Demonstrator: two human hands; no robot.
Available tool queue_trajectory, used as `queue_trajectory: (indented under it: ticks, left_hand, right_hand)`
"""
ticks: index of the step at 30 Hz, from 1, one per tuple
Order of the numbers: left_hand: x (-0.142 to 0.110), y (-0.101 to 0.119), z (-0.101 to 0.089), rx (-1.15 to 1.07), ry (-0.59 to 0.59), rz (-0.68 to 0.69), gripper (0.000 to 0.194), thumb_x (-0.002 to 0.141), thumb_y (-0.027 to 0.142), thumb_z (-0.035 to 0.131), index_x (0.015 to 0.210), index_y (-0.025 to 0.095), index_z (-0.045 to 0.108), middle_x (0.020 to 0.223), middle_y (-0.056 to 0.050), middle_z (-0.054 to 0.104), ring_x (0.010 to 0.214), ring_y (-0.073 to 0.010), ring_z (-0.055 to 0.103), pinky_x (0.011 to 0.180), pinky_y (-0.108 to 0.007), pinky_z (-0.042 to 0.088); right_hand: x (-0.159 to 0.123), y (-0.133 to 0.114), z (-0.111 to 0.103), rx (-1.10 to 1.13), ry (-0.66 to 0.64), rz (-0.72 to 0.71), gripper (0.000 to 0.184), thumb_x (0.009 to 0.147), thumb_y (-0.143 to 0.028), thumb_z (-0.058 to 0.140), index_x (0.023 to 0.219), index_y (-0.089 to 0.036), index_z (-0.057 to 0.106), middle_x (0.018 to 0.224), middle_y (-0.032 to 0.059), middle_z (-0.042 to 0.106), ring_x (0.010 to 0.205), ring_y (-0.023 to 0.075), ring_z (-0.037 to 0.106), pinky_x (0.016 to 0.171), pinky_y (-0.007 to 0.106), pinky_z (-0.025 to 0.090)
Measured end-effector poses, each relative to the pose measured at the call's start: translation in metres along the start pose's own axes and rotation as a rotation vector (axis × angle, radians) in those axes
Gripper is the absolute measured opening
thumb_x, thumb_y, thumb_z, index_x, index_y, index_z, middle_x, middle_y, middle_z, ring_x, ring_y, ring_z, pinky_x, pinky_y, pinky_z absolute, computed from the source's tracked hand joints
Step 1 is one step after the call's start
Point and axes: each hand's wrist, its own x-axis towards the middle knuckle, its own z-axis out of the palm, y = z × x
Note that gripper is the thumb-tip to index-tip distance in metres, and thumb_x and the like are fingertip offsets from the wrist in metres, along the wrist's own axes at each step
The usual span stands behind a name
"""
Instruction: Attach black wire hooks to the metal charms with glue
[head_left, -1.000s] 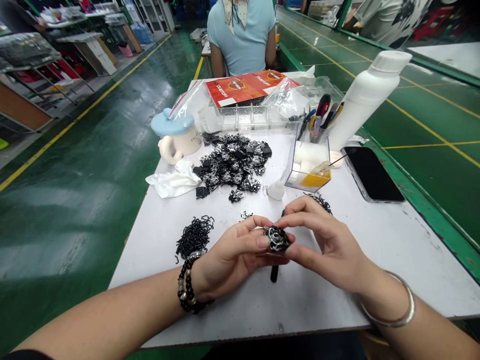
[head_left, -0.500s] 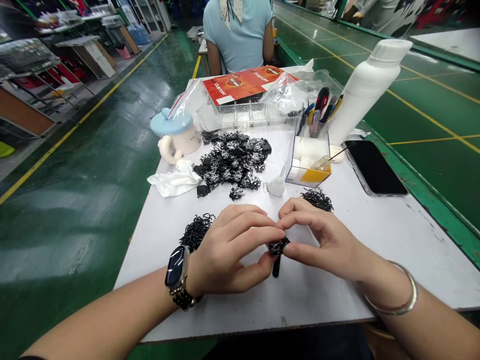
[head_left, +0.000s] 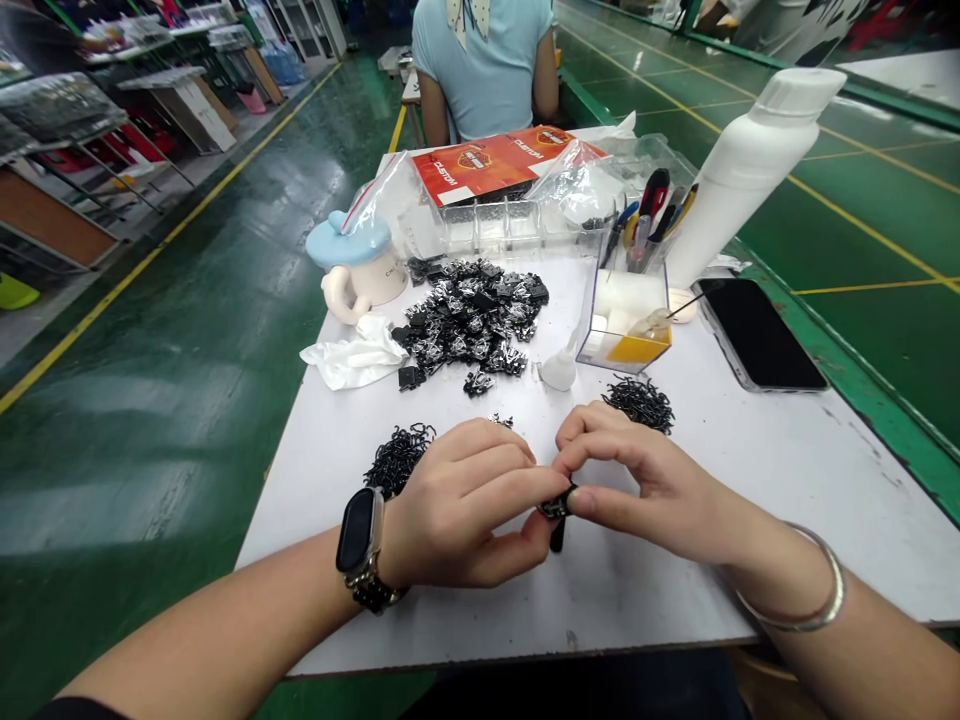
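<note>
Your left hand [head_left: 469, 500] pinched the small dark part with a silvery face [head_left: 555, 507] from its left side, and your right hand [head_left: 660, 490] pinched its right edge, thumb and fingertip close together. The part was above the white tabletop [head_left: 660, 610], near its six o'clock side. From it, the heap of black-and-silver pieces [head_left: 472, 315] lay at eleven o'clock, and the pile of thin curved black pieces [head_left: 640, 403] at one. For good work, in my judgement, you needed steady left support, light right fingertip pressure, and the covered face turned into view.
</note>
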Motion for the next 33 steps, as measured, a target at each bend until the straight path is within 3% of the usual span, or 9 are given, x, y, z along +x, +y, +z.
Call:
queue_trajectory:
  ticks: [4,7,10,14,20,33]
  left_hand:
    - [0.000,0.000,0.004,-0.029,0.115,0.034,0.030,0.070,0.006,0.059,0.098,0.015,0.062,0.068,-0.004,0.066,0.062,-0.0154,0.059,0.060,-0.028,0.049]
    - [0.001,0.001,0.006,-0.100,0.125,-0.069,0.024,0.069,0.006,0.060,0.091,0.015,0.062,0.068,-0.003,0.065,0.061,-0.0139,0.056,0.059,-0.027,0.047]
    - [0.002,0.004,0.006,-0.242,0.101,-0.268,0.017,0.069,0.008,0.062,0.085,0.015,0.062,0.069,-0.002,0.064,0.064,-0.0131,0.056,0.063,-0.026,0.047]
    - [0.001,0.005,0.007,-0.547,-0.027,-0.595,0.012,0.073,0.013,0.064,0.086,0.014,0.063,0.070,-0.001,0.060,0.066,-0.0115,0.055,0.066,-0.025,0.046]
    - [0.003,0.001,0.008,-1.026,-0.139,-0.956,0.021,0.071,0.021,0.074,0.085,0.014,0.060,0.065,0.003,0.058,0.060,-0.0074,0.052,0.059,-0.019,0.042]
    - [0.003,-0.002,0.016,-1.108,-0.043,-1.086,0.016,0.069,0.018,0.069,0.081,0.011,0.060,0.057,0.004,0.055,0.054,-0.0062,0.049,0.058,-0.020,0.039]
  right_hand:
    - [0.000,-0.002,-0.001,-0.038,-0.042,0.031,0.021,0.089,-0.042,0.053,0.088,-0.024,0.063,0.087,0.0019,0.054,0.087,0.0161,0.047,0.083,0.035,0.032]
    - [0.000,-0.002,-0.001,-0.107,0.017,0.008,0.020,0.089,-0.042,0.053,0.088,-0.024,0.062,0.086,0.0018,0.054,0.086,0.0170,0.047,0.080,0.036,0.030]
    - [0.000,-0.003,0.000,-0.148,0.073,-0.034,0.016,0.087,-0.039,0.057,0.088,-0.024,0.060,0.084,0.0014,0.055,0.086,0.0172,0.047,0.079,0.036,0.030]
    - [0.000,-0.003,-0.001,-0.211,0.078,-0.040,0.012,0.088,-0.030,0.056,0.079,-0.021,0.058,0.081,0.0005,0.055,0.081,0.0158,0.046,0.077,0.036,0.029]
    - [0.002,0.000,-0.001,-0.208,0.052,-0.032,0.021,0.090,-0.031,0.052,0.073,-0.020,0.055,0.078,0.0007,0.055,0.078,0.0158,0.045,0.074,0.035,0.029]
    - [0.004,0.001,0.006,-0.159,0.076,0.088,0.025,0.089,-0.032,0.053,0.068,-0.020,0.054,0.073,-0.0009,0.055,0.077,0.0152,0.044,0.076,0.035,0.027]
